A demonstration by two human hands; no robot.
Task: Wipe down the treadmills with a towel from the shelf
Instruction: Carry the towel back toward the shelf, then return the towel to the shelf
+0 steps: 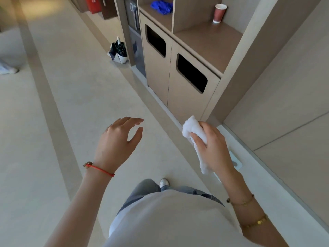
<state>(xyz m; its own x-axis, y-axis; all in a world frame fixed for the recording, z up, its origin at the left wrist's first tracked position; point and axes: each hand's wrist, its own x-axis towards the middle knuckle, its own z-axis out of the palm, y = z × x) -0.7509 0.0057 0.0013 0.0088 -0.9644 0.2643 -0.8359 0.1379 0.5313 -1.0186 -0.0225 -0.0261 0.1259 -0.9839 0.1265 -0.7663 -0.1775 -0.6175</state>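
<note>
Head view shows the right hand [211,145] gripping a crumpled white cloth towel [194,132], left hand [119,139] open beside it; a loose grip could drop its dangling end.

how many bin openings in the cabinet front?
2. Far opening sits in the cabinet's further door, below the shelf with the blue cloth. Near opening sits in the closer door, below the paper cup. More may lie out of frame.
</note>
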